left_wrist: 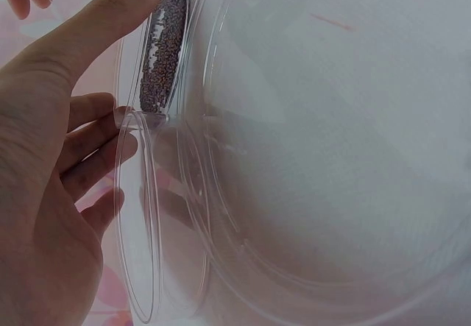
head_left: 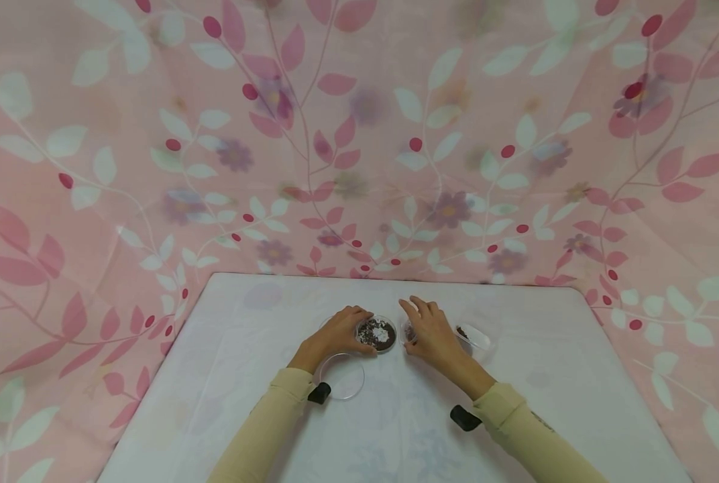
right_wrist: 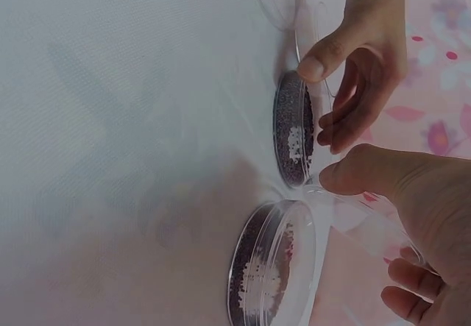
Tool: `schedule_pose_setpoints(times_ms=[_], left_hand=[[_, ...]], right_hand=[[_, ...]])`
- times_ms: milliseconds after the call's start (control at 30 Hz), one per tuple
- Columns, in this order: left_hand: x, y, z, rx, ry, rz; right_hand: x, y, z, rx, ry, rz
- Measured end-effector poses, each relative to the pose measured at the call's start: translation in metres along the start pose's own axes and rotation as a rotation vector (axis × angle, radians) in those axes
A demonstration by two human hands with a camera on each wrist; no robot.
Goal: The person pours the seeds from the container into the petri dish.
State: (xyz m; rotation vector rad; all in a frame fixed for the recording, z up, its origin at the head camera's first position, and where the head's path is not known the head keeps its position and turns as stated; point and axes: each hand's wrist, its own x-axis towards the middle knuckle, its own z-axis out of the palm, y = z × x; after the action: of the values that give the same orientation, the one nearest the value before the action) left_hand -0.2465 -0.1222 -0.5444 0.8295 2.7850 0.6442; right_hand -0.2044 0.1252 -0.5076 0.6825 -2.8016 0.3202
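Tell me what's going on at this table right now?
A person in cream sleeves works on a white table with several clear shallow round dishes. The left hand holds the rim of a dish of dark grains with a white patch. The right hand rests over a second dish beside it. A third dish with some dark grains sits just right of that hand. An empty clear dish lies near the left wrist. Nothing looks lifted off the table.

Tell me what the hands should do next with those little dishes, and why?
Probably the left hand should steady the open dish of dark grains while the right hand brings its clear lid over it: that dish lies uncovered, and the right thumb already touches the lid beside it.
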Motion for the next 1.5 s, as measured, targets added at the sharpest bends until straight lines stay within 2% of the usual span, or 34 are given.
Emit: schedule_pose_setpoints(times_ms=[300, 633, 900, 1100, 1500], left_hand=[[0.000, -0.002, 0.001, 0.004, -0.004, -0.005], [0.000, 0.000, 0.001, -0.015, -0.017, -0.030], [-0.001, 0.000, 0.001, -0.011, -0.012, -0.030], [-0.001, -0.002, 0.002, -0.006, -0.008, -0.014], [0.000, -0.002, 0.001, 0.006, 0.001, 0.006]], right_hand=[[0.000, -0.001, 0.001, 0.017, 0.005, -0.027], [0.004, -0.004, 0.002, 0.195, -0.039, -0.057], [0.009, -0.009, 0.007, 0.240, -0.003, -0.095], [0.010, -0.006, 0.012, 0.282, 0.033, -0.171], [0.011, -0.004, 0.015, 0.323, 0.038, -0.227]])
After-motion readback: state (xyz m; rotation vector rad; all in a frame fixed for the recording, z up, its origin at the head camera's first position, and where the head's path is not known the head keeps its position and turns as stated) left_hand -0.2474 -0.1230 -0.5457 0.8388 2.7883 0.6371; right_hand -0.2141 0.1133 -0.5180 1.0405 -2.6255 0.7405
